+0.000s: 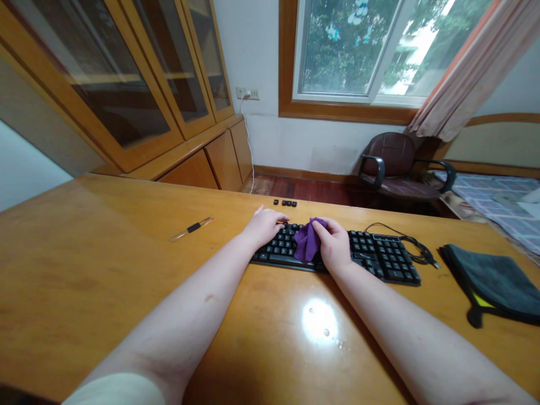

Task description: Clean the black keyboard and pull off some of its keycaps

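Evidently mid-wipe, the right hand, fingers clenched on a cloth, presses it to the keyboard at twelve o'clock on the desk, while the left hand, fingers released, steadies its nine o'clock end; the next stroke calls for light pressure toward three o'clock.

The left hand covers the left end of the keyboard, and its fingertips are out of sight past the far edge. The right hand and the bunched purple cloth it grips hide the middle keys. The palm and lower fingers sit behind the cloth. Key legends are too small to read. So are the loose keycaps on the counter. The slim clear tool is too small to identify. The dark grey cloth and the bed run off the right edge.
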The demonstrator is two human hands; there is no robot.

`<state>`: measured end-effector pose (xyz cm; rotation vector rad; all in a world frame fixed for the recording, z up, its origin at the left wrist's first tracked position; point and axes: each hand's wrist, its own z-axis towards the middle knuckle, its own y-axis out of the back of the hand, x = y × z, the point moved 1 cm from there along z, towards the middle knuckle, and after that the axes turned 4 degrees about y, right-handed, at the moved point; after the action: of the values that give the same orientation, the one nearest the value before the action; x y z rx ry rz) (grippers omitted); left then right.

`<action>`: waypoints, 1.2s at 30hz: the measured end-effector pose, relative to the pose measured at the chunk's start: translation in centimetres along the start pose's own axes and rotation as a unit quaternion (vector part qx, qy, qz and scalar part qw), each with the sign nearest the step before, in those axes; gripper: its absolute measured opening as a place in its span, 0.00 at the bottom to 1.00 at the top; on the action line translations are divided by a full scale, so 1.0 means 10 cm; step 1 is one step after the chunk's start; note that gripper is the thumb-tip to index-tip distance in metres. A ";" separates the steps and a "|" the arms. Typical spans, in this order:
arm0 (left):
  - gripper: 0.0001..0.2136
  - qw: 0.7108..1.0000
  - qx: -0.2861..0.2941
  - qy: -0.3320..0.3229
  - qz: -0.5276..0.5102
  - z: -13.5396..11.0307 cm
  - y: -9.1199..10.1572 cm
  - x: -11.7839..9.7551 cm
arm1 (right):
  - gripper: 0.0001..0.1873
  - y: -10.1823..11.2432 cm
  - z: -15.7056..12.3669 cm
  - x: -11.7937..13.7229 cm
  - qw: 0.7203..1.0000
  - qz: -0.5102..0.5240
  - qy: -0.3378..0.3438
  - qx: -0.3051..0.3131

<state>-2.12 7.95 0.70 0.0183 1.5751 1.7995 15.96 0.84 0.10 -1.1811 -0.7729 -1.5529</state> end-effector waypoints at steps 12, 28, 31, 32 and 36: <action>0.19 0.978 0.117 0.064 0.160 -0.10 0.18 -0.29 | 0.12 -0.02 0.00 -0.03 1.000 0.025 -0.006 -0.004; 0.12 0.978 0.001 0.019 0.207 0.82 -0.01 -0.08 | 0.13 0.00 0.00 -0.03 1.000 0.008 -0.001 0.006; 0.15 0.978 0.034 0.016 0.205 0.97 -0.14 -0.03 | 0.13 0.00 0.00 -0.03 1.000 0.013 -0.003 0.007; 0.14 0.978 0.042 0.015 0.203 1.00 -0.18 -0.02 | 0.13 0.00 0.00 -0.03 1.000 0.012 -0.002 0.007; 0.09 0.979 0.047 0.009 0.198 1.03 -0.26 -0.05 | 0.12 -0.01 0.01 -0.03 1.000 0.015 -0.005 0.009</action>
<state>4.33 16.44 1.26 0.3868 1.7602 2.0230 15.92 1.02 -0.16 -1.1821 -0.7712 -1.5140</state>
